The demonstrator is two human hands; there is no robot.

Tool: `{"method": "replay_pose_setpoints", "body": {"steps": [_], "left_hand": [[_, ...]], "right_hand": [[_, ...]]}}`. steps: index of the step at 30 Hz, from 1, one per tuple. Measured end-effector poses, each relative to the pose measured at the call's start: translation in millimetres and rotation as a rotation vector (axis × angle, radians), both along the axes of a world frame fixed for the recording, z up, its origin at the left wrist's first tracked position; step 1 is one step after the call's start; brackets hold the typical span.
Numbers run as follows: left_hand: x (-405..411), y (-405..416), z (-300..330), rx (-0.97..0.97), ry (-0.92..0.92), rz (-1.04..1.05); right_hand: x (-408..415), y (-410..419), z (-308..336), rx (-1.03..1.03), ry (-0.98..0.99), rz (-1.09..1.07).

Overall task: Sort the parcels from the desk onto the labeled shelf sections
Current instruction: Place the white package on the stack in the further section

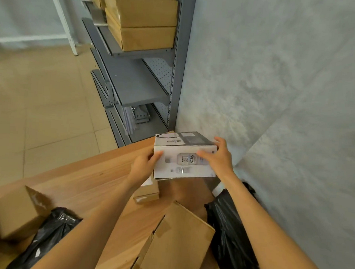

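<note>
White printed parcel (183, 155) is up off the desk (83, 183), held over its far right corner, near the wall. Long axis runs left-right; printed face tilted toward the camera, dark top face pointing up and away. Left hand (145, 163) grips the left end, right hand (216, 157) wraps the right end, fingers over the top edge. Looks like pickup/label-check step. Next: carry it to the grey shelf (138, 85) far left, pick the matching section; labels unreadable here. Other parcels remain on the desk.
</note>
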State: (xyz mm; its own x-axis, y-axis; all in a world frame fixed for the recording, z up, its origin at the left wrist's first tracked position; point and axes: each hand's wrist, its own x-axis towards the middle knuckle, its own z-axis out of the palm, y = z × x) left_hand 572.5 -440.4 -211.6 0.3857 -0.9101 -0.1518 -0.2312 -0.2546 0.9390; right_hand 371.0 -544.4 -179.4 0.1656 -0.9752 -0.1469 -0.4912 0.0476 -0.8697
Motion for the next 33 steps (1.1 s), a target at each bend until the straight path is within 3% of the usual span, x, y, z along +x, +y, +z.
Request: {"method": "replay_pose_setpoints", "body": {"steps": [5,10,13,16,20,25,28,33], "left_hand": [[15,-17,60,-0.023,-0.015,0.182],[23,-23,114,-0.072,-0.13,0.23],[24,-19,136,-0.084,-0.181,0.222],[28,-12,148,-0.11,-0.155,0.166],[40,9,163,-0.186,-0.022,-0.135],[63,30,158,-0.14,-0.062,-0.368],[67,37,154,-0.16,-0.126,-0.333],[68,49,146,-0.257,-0.187,-0.181]], "right_hand": [[3,4,43,-0.069,-0.221,-0.082],[10,16,73,-0.014,-0.193,-0.096],[14,25,90,-0.09,-0.16,-0.122],[13,31,104,-0.153,-0.106,-0.177],[3,32,120,-0.125,-0.05,-0.258],[-1,35,129,0.066,-0.246,-0.319],[1,43,132,0.171,-0.329,-0.236],[1,60,143,0.149,-0.383,-0.065]]}}
